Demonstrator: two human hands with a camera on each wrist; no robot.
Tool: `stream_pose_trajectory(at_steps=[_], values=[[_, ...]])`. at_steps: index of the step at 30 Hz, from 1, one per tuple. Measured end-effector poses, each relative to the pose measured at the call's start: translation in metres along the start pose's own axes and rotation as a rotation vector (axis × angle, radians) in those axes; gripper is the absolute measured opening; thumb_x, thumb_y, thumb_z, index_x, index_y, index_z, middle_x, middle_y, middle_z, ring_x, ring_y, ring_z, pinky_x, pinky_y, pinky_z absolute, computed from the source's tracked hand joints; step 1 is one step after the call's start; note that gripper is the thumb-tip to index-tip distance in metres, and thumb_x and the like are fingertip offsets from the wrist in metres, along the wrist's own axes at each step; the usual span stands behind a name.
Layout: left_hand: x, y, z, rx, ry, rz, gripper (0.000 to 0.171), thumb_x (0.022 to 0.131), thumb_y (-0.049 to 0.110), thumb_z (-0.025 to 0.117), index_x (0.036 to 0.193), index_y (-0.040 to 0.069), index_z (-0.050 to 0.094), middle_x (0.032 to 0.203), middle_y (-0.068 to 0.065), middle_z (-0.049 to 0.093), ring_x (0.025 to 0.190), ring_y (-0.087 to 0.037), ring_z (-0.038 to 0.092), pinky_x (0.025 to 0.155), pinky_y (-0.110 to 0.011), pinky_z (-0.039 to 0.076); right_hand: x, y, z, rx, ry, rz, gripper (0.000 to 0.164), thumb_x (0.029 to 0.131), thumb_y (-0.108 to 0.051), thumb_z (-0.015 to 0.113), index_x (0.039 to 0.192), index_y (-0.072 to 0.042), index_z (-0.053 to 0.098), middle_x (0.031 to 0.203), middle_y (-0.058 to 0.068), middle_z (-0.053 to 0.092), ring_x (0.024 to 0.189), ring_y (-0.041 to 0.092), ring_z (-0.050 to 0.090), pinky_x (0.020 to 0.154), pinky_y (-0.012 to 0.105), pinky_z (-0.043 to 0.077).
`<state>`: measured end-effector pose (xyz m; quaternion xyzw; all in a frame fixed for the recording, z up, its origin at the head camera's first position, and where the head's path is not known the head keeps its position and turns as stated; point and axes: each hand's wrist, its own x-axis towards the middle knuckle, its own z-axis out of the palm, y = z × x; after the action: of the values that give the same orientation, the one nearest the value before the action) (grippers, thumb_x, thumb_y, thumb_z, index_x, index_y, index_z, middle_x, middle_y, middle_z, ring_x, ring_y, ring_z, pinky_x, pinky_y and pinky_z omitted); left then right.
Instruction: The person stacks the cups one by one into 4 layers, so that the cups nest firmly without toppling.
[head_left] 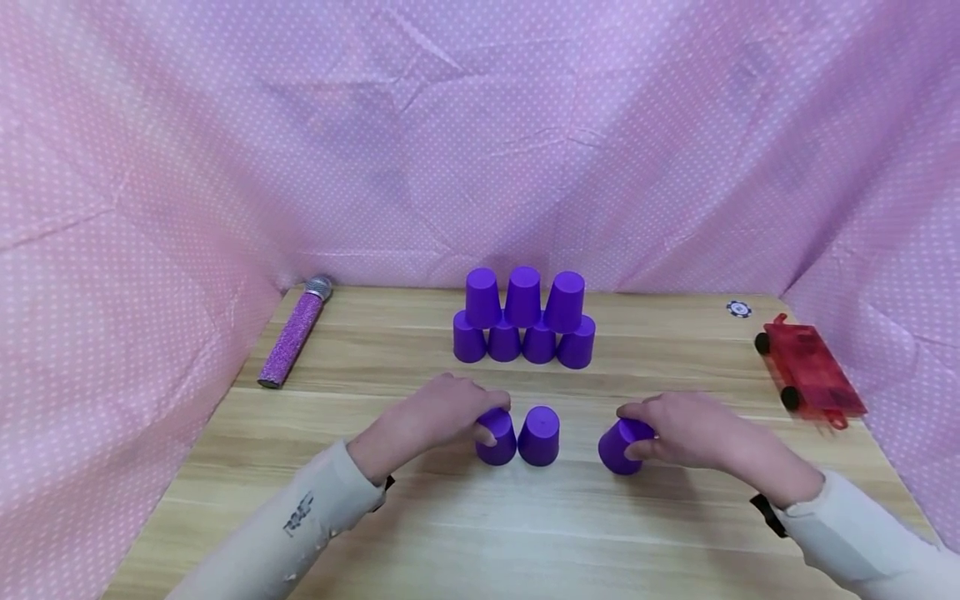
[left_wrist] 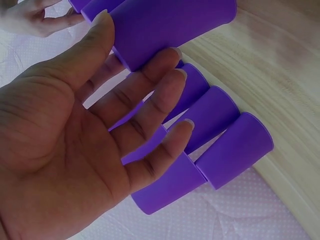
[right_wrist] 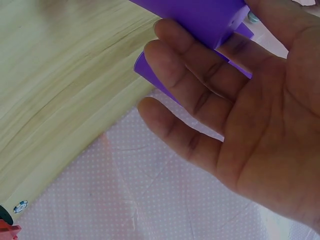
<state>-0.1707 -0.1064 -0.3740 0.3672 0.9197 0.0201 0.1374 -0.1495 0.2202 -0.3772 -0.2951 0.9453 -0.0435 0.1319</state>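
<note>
My left hand (head_left: 446, 412) pinches an upside-down purple cup (head_left: 497, 446) near its top, between thumb and fingers. In the left wrist view the thumb (left_wrist: 97, 42) lies against that cup's side. Just right of it stands another upside-down purple cup (head_left: 539, 437), with no hand on it. Farther right, my right hand (head_left: 693, 429) holds a third purple cup (head_left: 617, 450), which leans slightly. The right wrist view shows this cup (right_wrist: 205, 17) between the thumb and fingers, with the lower fingers spread below it.
Behind the hands, three upside-down purple cups (head_left: 522, 297) stand on a row of several more (head_left: 539, 343). A glittery microphone (head_left: 296, 333) lies at the left. A red toy car (head_left: 813, 371) and a poker chip (head_left: 738, 309) are at the right. Pink dotted cloth (head_left: 480, 167) surrounds the wooden table (head_left: 375, 333).
</note>
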Motion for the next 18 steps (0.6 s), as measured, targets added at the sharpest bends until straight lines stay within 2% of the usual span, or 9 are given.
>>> stream_pose_trajectory(at_steps=[5, 11, 15, 18], values=[[-0.002, -0.001, 0.002, 0.012, 0.015, 0.010, 0.030, 0.087, 0.044, 0.073, 0.107, 0.026, 0.060, 0.083, 0.013, 0.067, 0.075, -0.008, 0.058, 0.074, -0.034, 0.045, 0.001, 0.000, 0.000, 0.021, -0.002, 0.003, 0.054, 0.081, -0.049, 0.078, 0.121, -0.014, 0.070, 0.099, 0.001, 0.075, 0.086, 0.018, 0.070, 0.072, 0.044, 0.056], [-0.004, -0.002, 0.001, 0.040, 0.032, 0.014, 0.029, 0.090, 0.045, 0.070, 0.109, 0.025, 0.060, 0.084, 0.010, 0.068, 0.076, -0.009, 0.060, 0.074, -0.035, 0.046, 0.001, 0.000, 0.000, 0.031, -0.013, 0.008, 0.053, 0.081, -0.048, 0.078, 0.121, -0.014, 0.070, 0.100, 0.001, 0.075, 0.086, 0.018, 0.070, 0.072, 0.043, 0.055], [-0.005, -0.003, -0.008, 0.036, 0.053, -0.006, 0.029, 0.090, 0.044, 0.070, 0.105, 0.022, 0.060, 0.079, 0.008, 0.066, 0.073, -0.011, 0.060, 0.073, -0.037, 0.046, 0.000, 0.000, 0.001, 0.029, -0.003, -0.001, 0.052, 0.082, -0.047, 0.078, 0.120, -0.013, 0.070, 0.097, 0.000, 0.075, 0.085, 0.017, 0.069, 0.070, 0.042, 0.055], [-0.008, -0.005, -0.023, 0.035, 0.069, -0.034, 0.029, 0.090, 0.043, 0.071, 0.104, 0.021, 0.059, 0.077, 0.008, 0.065, 0.071, -0.012, 0.060, 0.072, -0.038, 0.046, -0.001, 0.001, 0.003, 0.024, 0.007, -0.005, 0.051, 0.082, -0.047, 0.078, 0.119, -0.013, 0.070, 0.096, 0.000, 0.074, 0.084, 0.016, 0.069, 0.069, 0.040, 0.055]])
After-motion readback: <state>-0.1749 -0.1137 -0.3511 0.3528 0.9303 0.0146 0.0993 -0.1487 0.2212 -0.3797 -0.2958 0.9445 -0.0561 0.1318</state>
